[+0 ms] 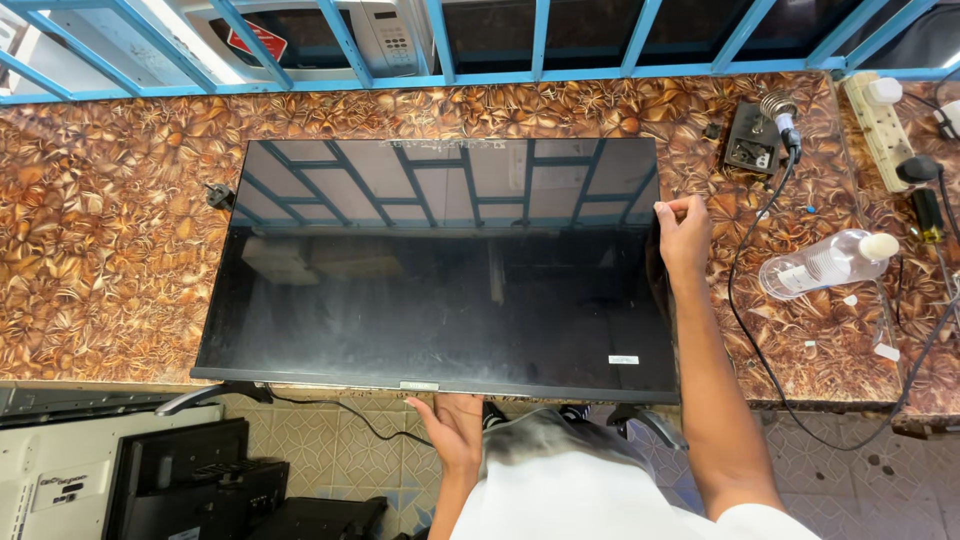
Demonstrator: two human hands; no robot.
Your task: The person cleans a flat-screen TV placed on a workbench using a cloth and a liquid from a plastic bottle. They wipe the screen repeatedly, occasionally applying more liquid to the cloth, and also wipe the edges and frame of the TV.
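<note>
A large flat-screen television (440, 290) lies face up on a brown patterned worktop (110, 240), its dark glass reflecting a blue window grille. My right hand (683, 228) grips the screen's right edge near the upper corner, fingers curled over the frame. My left hand (450, 425) holds the near bottom edge from underneath, close to the middle. The near edge of the set overhangs the worktop's front. One of its stand feet (195, 398) pokes out below at the left.
A soldering iron stand (752, 140) with its black cable (745, 320), a clear plastic bottle (825, 262) and a white power strip (880, 125) sit right of the screen. A black plug (220, 195) lies at its left. Black electronics (190, 485) stand on the tiled floor.
</note>
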